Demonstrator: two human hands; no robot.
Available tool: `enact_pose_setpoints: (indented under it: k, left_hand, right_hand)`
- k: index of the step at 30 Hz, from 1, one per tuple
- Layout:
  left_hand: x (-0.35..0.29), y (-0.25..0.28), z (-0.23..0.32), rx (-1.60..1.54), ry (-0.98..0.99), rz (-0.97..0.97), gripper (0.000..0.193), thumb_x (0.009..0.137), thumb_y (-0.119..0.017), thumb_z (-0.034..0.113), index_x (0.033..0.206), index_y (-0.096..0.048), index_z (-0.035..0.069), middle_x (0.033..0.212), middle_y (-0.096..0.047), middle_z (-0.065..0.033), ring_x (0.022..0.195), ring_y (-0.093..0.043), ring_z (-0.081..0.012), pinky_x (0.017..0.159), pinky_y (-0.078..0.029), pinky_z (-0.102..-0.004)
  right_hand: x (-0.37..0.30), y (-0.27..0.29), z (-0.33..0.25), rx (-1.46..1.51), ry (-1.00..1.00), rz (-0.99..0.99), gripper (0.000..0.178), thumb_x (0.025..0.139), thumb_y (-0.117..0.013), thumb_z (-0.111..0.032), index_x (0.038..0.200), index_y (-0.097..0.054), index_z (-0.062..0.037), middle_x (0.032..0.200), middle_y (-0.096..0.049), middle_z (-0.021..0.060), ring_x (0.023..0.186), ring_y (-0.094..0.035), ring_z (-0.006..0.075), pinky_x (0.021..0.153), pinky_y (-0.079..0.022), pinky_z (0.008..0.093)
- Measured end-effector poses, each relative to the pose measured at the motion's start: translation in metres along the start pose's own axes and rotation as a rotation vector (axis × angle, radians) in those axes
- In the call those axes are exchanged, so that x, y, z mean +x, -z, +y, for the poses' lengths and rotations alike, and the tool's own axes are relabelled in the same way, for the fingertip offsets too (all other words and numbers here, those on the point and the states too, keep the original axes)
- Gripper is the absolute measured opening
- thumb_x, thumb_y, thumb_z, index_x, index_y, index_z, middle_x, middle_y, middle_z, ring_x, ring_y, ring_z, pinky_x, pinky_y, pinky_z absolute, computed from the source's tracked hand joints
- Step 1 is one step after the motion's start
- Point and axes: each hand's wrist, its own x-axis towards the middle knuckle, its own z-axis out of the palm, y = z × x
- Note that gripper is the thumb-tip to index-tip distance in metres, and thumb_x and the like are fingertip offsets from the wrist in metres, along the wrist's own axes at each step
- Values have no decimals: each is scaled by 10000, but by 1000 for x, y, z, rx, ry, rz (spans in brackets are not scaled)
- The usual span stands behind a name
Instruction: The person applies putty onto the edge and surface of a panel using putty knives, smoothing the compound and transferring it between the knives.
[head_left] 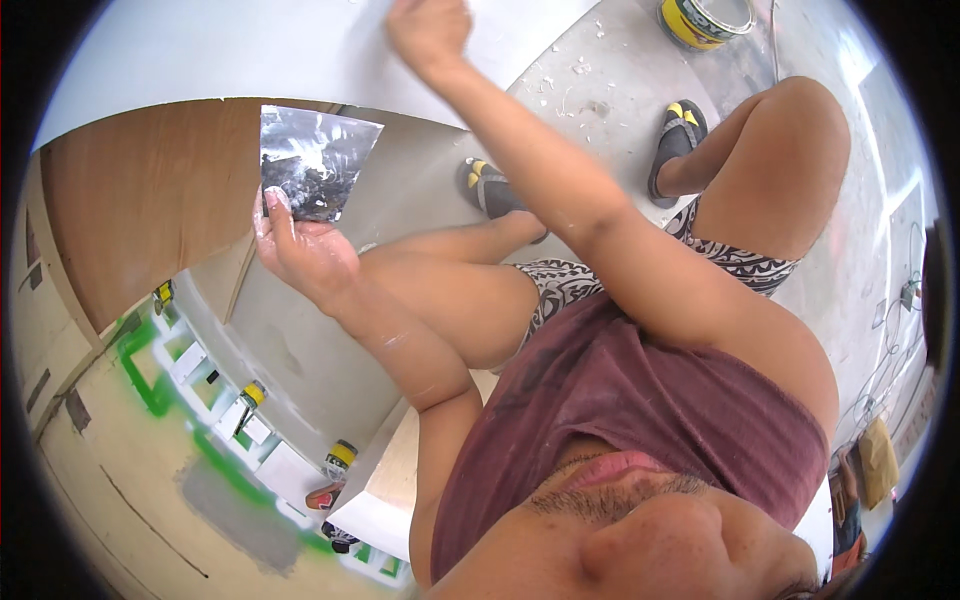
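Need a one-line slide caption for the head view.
Left hand holds a smeared dark plate; curled right hand by a white panel.

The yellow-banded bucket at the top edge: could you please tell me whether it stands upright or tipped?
Upright: the bucket rests base-down on the floor, its round top uppermost.

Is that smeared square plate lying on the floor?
No, the left hand holds the smeared plate by one edge.
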Motion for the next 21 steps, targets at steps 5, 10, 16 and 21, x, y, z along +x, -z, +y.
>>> enact_pose_setpoints:
  k: [5,10,16,21]
  left_hand:
    - [-2,4,-14,-107,24,51,307,926,-558,110,1171,-529,-72,1134,-586,-151,1028,-587,-229,905,-467,-366]
    - [-1,6,-19,-183,12,98,268,911,-591,154,1124,-578,-7,1092,-609,-81,993,-581,-195,891,-442,-347]
    - [-3,0,-12,-231,88,148,234,899,-624,159,1091,-603,26,1015,-612,-28,923,-576,-104,761,-462,-250]
    - [-4,-8,-6,-272,124,110,179,881,-645,132,1038,-622,49,967,-616,6,869,-571,-54,693,-458,-214]
  right_hand:
    - [-45,9,-43,-149,341,-78,341,840,-592,-162,1142,-551,-9,958,-653,164,832,-675,332,709,-538,446]
    - [-59,32,18,102,460,-200,485,799,-566,-85,1275,-564,-176,981,-690,139,819,-677,319,715,-543,441]
    - [0,60,193,390,-187,111,260,874,-588,-84,1089,-604,63,948,-675,149,833,-649,217,786,-518,327]
    - [-4,47,270,644,-689,57,204,841,-586,-50,1008,-581,68,897,-629,115,768,-620,167,705,-519,303]
